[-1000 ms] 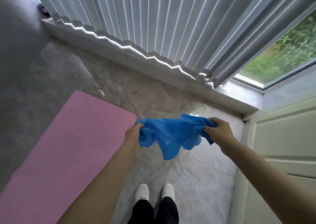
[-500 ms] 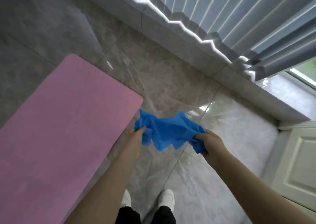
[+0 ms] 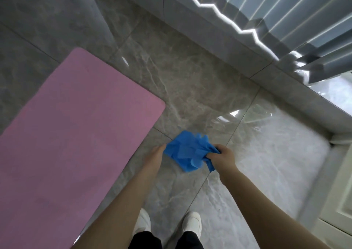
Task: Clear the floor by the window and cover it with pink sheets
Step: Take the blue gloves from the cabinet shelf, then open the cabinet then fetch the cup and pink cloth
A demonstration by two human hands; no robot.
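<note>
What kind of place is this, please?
Probably a room in a home: polished marble-look floor tiles, a pleated window blind above a stone sill, and a pink mat.

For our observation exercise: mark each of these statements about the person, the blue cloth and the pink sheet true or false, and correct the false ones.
1. Both hands hold the blue cloth. True: left hand, right hand.
2. The pink sheet hangs over the window ledge. False: it lies flat on the floor.
3. The cloth is spread flat on the floor. False: it is crumpled, held up.
4. The person wears white shoes. True.
</note>
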